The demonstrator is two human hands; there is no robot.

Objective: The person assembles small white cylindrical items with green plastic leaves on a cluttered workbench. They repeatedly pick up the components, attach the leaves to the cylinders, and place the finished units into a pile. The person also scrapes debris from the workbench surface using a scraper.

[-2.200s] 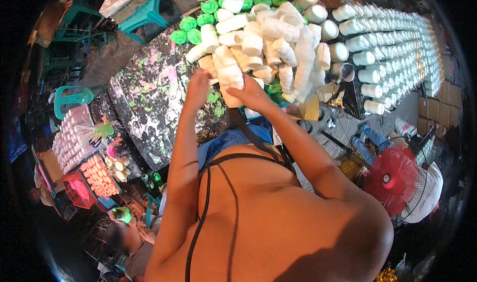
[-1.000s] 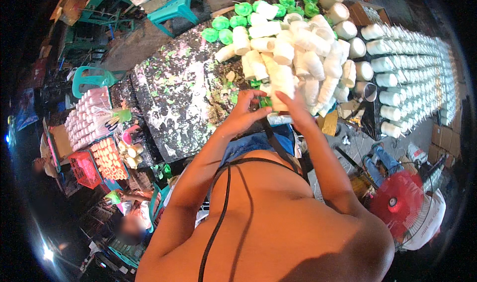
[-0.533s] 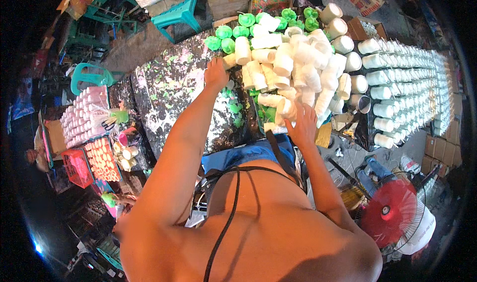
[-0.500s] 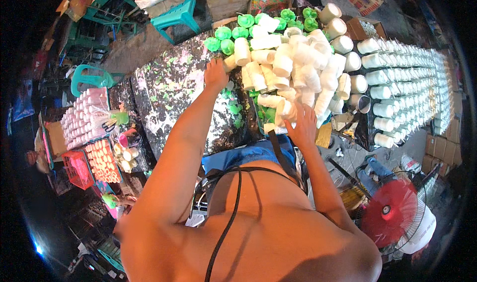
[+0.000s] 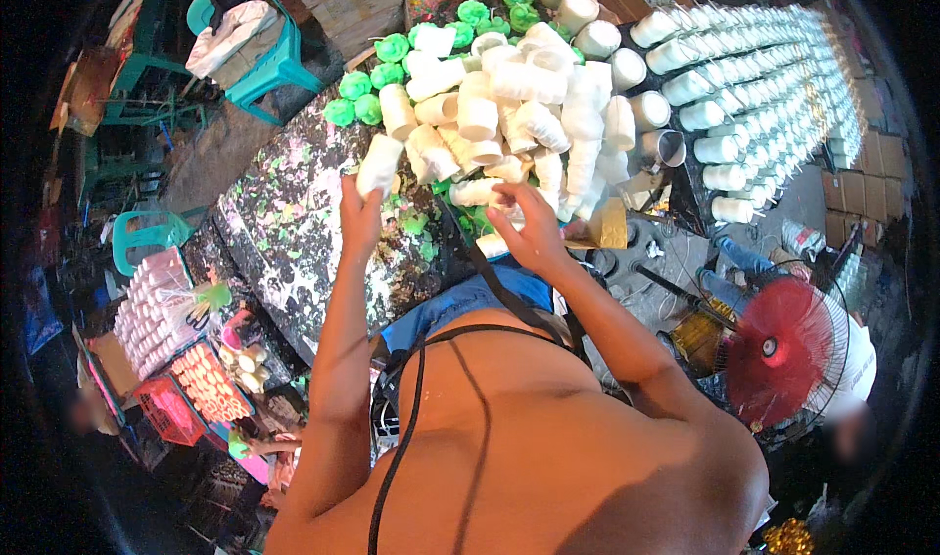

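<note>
A cream-white cylinder point(image 5: 380, 161) stands up out of my left hand point(image 5: 360, 217), whose fingers are wrapped round its lower end. It is lifted at the left side of a heap of similar white cylinders point(image 5: 477, 115) on the work table. My right hand point(image 5: 532, 227) is at the near edge of this heap, thumb and fingers apart, with nothing visible between them. Close to its fingertips lies another white cylinder point(image 5: 474, 193). Several bright green, rounded pieces point(image 5: 389, 75) line the heap's far left side.
The dark table top point(image 5: 294, 222) is spattered with pale and green paint. Rows of white cylinders point(image 5: 725, 149) stand at the right, beyond a metal cup point(image 5: 664, 149). A red fan point(image 5: 783, 349) is at the lower right, teal chairs point(image 5: 279, 75) at the far left.
My left hand has drawn back toward me and now holds up a white cylinder. My right hand has come off the heap's near edge slightly. The whole view has turned.
</note>
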